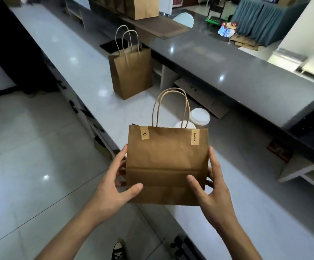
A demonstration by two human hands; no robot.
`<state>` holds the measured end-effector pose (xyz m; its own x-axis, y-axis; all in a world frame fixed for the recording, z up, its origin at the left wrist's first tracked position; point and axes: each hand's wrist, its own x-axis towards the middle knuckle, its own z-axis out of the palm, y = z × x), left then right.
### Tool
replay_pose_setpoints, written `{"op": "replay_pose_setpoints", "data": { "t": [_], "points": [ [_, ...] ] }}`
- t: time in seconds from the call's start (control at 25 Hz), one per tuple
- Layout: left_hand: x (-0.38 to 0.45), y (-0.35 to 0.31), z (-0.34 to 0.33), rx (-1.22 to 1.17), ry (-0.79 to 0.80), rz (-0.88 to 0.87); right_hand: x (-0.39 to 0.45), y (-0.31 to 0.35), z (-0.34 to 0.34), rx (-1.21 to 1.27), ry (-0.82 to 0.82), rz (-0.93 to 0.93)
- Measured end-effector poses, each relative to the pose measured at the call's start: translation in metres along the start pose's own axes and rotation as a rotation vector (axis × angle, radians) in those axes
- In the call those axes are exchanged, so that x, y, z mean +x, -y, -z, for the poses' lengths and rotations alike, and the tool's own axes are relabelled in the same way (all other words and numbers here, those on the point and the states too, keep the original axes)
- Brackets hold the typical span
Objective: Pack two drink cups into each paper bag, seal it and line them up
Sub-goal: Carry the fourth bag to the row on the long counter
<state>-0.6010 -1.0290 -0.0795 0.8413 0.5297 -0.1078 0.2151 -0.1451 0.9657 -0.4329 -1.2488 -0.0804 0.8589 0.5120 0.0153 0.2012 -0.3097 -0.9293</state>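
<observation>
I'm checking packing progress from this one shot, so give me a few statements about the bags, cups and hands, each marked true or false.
1. Both hands, left and right, hold the near bag. True.
2. The near bag's top carries two stickers. True.
3. The far bag lies flat on its side. False: it stands upright.
4. No cups are in view. False: two white cup lids show behind the near bag.

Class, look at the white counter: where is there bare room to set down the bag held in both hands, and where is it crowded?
Bare counter lies left of the standing bag, and between that bag and the held bag. It is crowded just behind the held bag, where two white cups stand. Left hand and right hand grip the bag's sides.
</observation>
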Motion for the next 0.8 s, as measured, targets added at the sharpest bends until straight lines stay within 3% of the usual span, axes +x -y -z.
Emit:
{"op": "replay_pose_setpoints", "data": {
  "t": [0.36,0.8],
  "points": [
    [0.004,0.029,0.139,0.028,-0.133,-0.003,0.035,0.05,-0.137,0.012,0.104,0.078],
    [0.037,0.042,0.238,0.035,-0.29,0.011,0.105,0.103,-0.237,-0.015,0.243,0.15]
  ]
}}
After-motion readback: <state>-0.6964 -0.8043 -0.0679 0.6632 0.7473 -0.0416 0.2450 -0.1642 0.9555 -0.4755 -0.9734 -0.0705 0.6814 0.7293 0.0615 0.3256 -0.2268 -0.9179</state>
